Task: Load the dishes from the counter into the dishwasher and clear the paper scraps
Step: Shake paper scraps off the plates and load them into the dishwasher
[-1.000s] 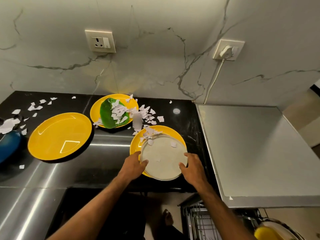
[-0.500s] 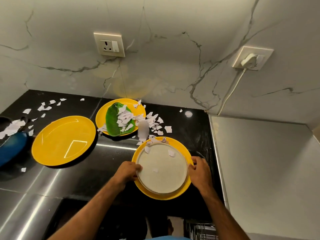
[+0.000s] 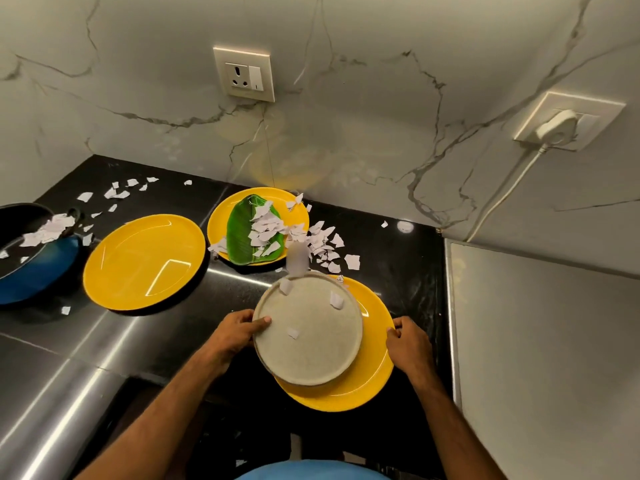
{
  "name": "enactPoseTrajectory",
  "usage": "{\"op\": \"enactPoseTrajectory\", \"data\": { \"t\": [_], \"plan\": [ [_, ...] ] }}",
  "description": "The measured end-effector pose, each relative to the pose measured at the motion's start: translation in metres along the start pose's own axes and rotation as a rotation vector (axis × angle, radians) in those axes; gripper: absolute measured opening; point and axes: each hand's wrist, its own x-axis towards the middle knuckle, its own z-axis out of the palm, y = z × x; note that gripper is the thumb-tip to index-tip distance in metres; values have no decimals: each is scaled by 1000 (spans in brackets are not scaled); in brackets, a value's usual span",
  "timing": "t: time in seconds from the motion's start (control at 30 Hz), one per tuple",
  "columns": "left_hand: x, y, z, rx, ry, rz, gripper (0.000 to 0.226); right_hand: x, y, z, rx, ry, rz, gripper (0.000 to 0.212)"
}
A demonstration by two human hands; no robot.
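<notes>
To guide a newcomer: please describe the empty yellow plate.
On the black counter, beside the blue pan, lies the empty yellow plate. The back yellow plate carries a green leaf, the front yellow plate a grey plate; this one is bare.

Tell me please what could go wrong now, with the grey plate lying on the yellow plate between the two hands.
1. The grey plate sits off-centre, toward the left side of the yellow plate, and each hand grips a different plate: the left hand the grey one, the right hand the yellow one. If the hands move unevenly, the grey plate may slide off.
2. Loose paper scraps lie on the grey plate; a tilt could spill them.
</notes>
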Motion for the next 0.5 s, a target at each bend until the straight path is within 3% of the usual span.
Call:
{"op": "enactPoseTrajectory", "data": {
  "t": [0.27, 0.5],
  "plan": [
    [-1, -7, -59, -302, 347, -33, 12, 35, 1, -40, 85, 89, -13, 17],
    [11, -18, -68, -252, 347, -114, 18, 60, 0, -78, 210, 216, 55, 18]
  ]
}}
